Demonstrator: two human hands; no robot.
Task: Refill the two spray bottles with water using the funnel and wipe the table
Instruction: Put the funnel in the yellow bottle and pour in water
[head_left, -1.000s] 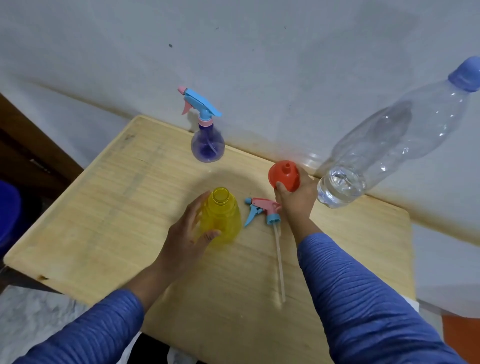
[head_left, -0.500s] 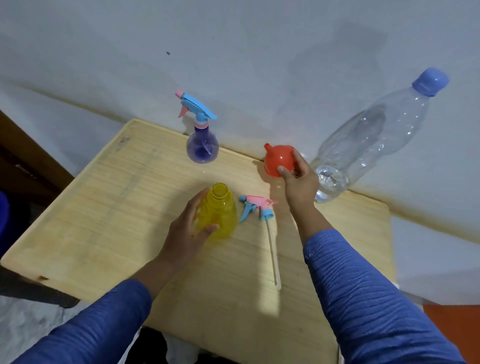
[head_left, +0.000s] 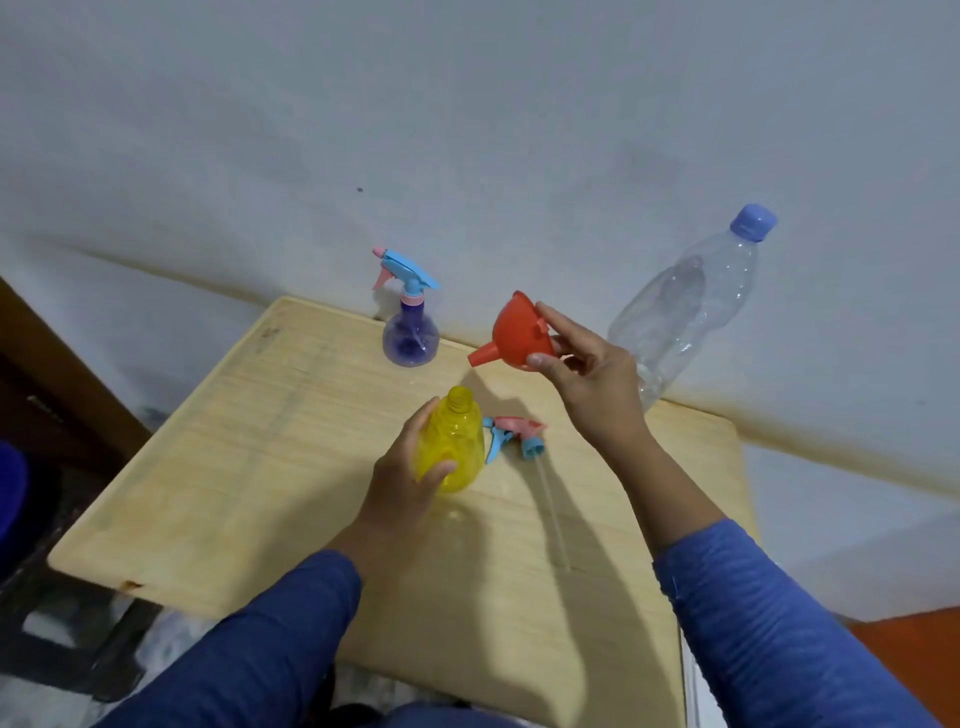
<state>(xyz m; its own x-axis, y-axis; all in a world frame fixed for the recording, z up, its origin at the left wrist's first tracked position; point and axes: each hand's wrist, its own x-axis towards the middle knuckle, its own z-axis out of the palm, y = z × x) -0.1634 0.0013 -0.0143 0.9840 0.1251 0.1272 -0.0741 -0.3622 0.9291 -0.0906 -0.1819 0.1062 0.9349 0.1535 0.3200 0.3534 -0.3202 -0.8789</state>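
The left hand (head_left: 402, 480) covers the near left side of the yellow bottle (head_left: 453, 441). The right hand (head_left: 589, 382) hides the lower part of the clear water bottle (head_left: 691, 301) and part of the funnel (head_left: 514, 335) rim. Both sleeves run off the bottom edge. The counter (head_left: 234, 467) near edge lies partly behind the sleeves. A dark blue shape (head_left: 10, 493) at the left edge is cut off and cannot be identified.

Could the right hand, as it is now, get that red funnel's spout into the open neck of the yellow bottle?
Probably yes. The right hand holds the red plastic funnel up, spout toward the yellow plastic bottle, whose uncapped neck faces up with nothing between; the left hand steadies it.
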